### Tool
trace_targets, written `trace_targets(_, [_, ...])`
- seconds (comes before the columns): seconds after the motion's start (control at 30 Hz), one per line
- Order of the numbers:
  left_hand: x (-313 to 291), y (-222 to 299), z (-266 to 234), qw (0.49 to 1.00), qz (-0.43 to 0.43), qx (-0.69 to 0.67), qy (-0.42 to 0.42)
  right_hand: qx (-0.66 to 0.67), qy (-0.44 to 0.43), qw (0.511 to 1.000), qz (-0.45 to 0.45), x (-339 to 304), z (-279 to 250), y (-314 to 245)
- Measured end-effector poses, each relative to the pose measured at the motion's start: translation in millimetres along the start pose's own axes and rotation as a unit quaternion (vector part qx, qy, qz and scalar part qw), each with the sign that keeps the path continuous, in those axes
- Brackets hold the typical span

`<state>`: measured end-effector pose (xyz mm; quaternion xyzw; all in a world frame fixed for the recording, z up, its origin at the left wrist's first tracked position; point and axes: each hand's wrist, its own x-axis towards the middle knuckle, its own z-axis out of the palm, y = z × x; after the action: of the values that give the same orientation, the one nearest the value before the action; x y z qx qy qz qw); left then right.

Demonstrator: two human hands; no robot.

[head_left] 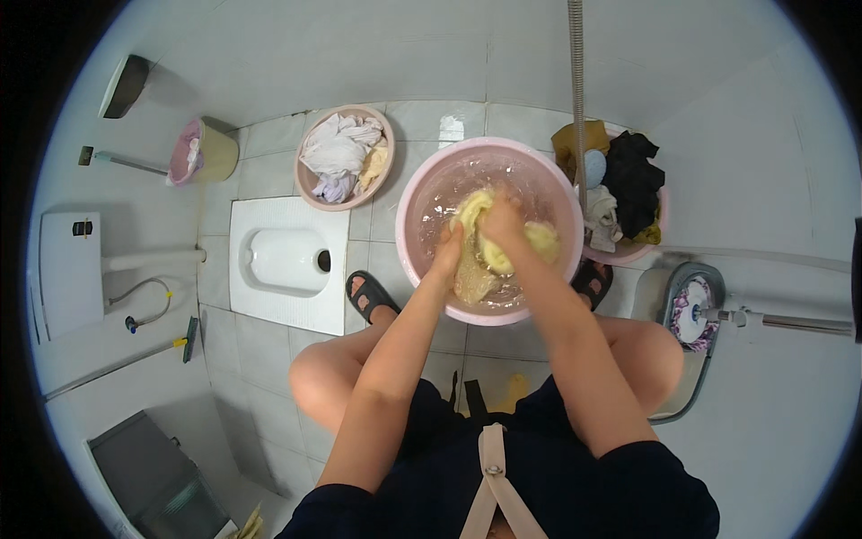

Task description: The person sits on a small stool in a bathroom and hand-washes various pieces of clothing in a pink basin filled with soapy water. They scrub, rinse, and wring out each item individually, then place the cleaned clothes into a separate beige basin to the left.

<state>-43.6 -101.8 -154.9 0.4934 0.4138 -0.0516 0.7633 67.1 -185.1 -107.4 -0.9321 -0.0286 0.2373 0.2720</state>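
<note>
Between my feet stands a large pink basin (416,269) with water in it. A wet, pale yellow cloth (474,275), perhaps a garment, lies partly in the water and partly lifted between my hands. My left hand (449,247) grips the cloth's left side, its thumb up and the fingers partly hidden by the fabric. Over the basin's middle, my right hand (502,218) is closed around a bunched part of the same cloth; its fingertips are slightly blurred. More of the yellow fabric floats right of my right wrist.
A smaller pink basin (302,186) of white and cream clothes sits at the back left. Another basin (664,216), at the right, is heaped with dark clothes. A squat toilet (241,287) is at the left, a mop bucket (714,278) at the right. A shower hose (577,81) hangs at the back.
</note>
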Motion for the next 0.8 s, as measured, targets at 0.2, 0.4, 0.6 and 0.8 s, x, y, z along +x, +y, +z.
trace_targets(0.2, [1.1, 25.6, -2.2, 0.941, -0.111, -0.302, -0.105, 0.091, -0.016, 0.974, -0.209, -86.0, -17.6, -23.7])
trace_targets(0.4, [-45.9, 66.1, 14.5, 0.87, -0.113, -0.403, -0.261, 0.083, -0.02, 0.952, -0.294, -144.8, -43.7, -34.9])
trace_targets(0.6, [-31.6, 44.0, 24.0, 0.914, -0.102, -0.346, -0.183, 0.061, 0.101, 0.952, -0.284, -108.2, -27.3, -25.8])
trace_targets(0.8, [-37.3, 40.6, 39.6, 0.974, -0.064, -0.216, -0.017, 0.041, 0.003, 0.994, -0.104, -44.4, -38.0, -12.2])
